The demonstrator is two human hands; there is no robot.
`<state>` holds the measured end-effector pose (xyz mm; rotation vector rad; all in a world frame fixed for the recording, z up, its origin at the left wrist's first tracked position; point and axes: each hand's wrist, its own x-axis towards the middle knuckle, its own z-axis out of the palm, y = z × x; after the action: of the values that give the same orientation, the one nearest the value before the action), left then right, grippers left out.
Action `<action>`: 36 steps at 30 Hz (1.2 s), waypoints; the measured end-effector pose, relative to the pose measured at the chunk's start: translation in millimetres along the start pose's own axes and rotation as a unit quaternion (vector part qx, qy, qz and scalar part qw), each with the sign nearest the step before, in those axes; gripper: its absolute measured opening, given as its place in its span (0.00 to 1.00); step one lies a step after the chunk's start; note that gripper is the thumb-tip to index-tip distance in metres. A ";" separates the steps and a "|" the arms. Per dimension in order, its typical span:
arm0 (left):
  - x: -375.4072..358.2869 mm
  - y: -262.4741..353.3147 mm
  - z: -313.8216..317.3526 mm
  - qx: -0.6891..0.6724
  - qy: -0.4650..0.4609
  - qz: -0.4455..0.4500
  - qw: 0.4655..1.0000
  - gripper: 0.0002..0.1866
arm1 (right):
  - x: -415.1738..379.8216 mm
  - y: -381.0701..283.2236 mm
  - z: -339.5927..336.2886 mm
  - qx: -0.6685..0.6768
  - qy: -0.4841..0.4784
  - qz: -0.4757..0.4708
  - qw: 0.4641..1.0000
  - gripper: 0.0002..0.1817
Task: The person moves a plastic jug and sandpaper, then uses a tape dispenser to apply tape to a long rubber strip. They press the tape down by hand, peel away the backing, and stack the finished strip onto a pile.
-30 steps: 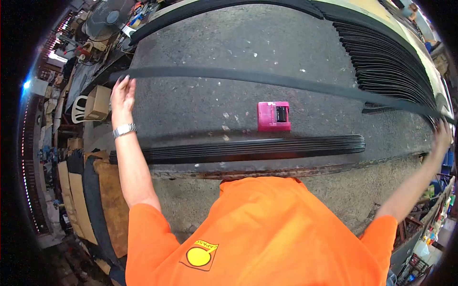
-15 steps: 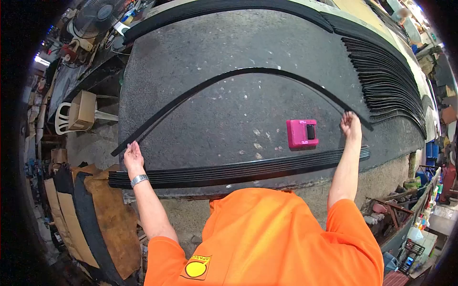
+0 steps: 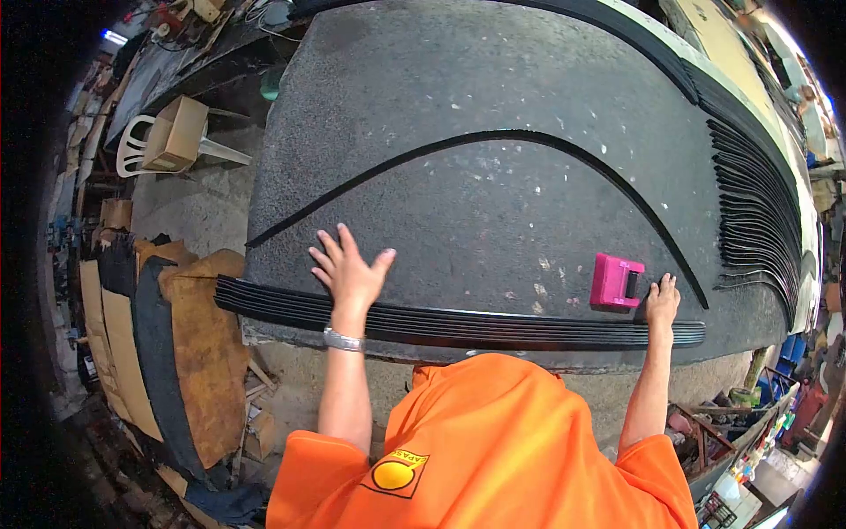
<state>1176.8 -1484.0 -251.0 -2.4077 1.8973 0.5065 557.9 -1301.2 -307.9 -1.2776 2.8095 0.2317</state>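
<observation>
A long, thin black strip (image 3: 507,135) lies in an arch across the dark table (image 3: 423,212), with neither hand on it. My left hand (image 3: 351,278) is open, fingers spread, over the table between the strip's left part and a bundle of black strips (image 3: 493,331) along the front edge. Close beside a pink box (image 3: 614,282) with a black part on its right side is my right hand (image 3: 663,302). Its fingers are stretched out and it grips nothing; the wrist crosses over the right end of the bundle.
A large row of wavy black strips (image 3: 758,216) covers the table's right side, and more strips (image 3: 608,22) run along the far edge. At the left stand a white chair (image 3: 132,145) with a cardboard box (image 3: 176,132) on it, and brown sheets (image 3: 207,353) below.
Both hands have let go of the black strip, which now rests on the table. My left hand has opened and moved right; my right hand has come down beside the pink box. The view has shifted.
</observation>
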 end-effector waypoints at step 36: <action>26.1 -22.4 14.4 0.009 -0.051 -0.008 0.999 0.60 | -24.8 -14.3 -18.4 0.104 0.130 -0.015 0.986 0.30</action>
<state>1200.1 -1499.6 -275.6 -2.3363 1.8324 0.5953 585.3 -1294.9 -288.8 -1.3911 2.9206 -0.2428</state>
